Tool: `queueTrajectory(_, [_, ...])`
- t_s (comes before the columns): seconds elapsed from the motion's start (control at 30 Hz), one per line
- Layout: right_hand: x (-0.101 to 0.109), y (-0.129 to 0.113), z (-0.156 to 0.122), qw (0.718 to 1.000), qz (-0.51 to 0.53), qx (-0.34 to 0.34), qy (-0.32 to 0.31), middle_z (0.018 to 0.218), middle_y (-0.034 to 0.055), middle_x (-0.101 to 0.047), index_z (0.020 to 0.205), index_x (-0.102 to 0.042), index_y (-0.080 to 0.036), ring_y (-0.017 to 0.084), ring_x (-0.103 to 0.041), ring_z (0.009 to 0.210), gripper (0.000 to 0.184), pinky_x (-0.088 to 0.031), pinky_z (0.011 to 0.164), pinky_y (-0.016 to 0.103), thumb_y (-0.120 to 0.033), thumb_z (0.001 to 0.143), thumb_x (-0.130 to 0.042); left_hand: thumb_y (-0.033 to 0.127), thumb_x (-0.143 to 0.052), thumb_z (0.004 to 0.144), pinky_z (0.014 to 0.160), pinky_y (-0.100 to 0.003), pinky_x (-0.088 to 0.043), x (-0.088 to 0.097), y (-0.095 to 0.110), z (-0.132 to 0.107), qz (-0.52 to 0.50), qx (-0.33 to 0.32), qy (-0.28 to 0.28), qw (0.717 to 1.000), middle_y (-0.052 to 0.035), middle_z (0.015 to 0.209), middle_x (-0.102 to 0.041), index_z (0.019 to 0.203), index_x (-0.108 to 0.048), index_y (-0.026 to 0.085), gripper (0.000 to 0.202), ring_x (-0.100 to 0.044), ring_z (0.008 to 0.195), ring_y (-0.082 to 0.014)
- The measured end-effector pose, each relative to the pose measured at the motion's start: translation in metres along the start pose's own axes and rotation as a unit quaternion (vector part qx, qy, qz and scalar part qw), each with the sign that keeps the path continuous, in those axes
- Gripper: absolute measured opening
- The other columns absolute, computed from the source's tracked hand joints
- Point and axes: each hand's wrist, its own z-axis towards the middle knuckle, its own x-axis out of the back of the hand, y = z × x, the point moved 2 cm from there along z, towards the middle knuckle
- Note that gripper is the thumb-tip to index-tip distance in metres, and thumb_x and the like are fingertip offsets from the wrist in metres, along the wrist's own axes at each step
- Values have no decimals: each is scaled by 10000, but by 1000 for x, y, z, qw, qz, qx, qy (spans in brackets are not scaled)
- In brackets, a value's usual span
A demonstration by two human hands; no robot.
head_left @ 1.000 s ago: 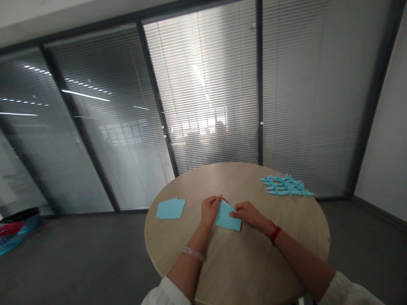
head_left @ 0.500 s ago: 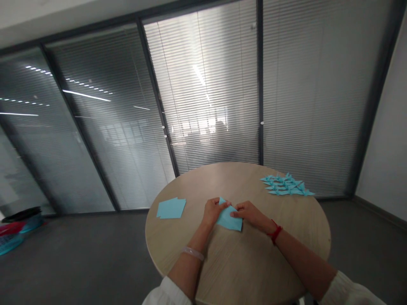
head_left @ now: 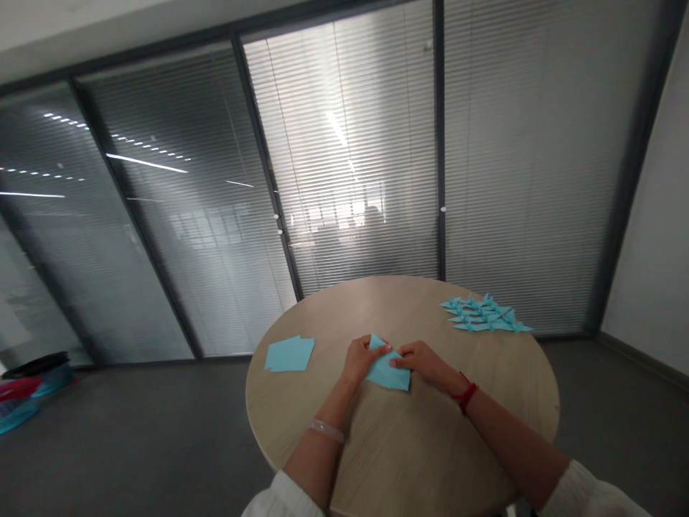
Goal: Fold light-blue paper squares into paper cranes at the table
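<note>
Left hand (head_left: 358,359): pinching folded blue paper (head_left: 386,375), top corner.
Right hand (head_left: 425,362): closed on right edge.
Handling: light, soft; hold by edges.
Place: surface (head_left: 344,309) centre.

Two hands (head_left: 360,361), one folded paper (head_left: 386,375), one paper stack (head_left: 289,353), one table (head_left: 409,445).

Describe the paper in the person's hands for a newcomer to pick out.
On the round wooden table, find the left hand and right hand meeting. The folded light-blue paper lies under them, unlike the flat square sheets to its left or the rows of paper cranes far right.
</note>
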Motion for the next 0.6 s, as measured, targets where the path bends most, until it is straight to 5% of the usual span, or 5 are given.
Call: queueTrajectory(0.6, [0,5,5,997,-65,45,-12,502,-47,-420,617,-571,-131,81,-350,484,395,-247,476,201,-508,736,-554,411,-640,648,518,-203,-332,3,-1,0,114,-58,-25,991,5,588,-577,739,-711,136,298,-473,560,-108])
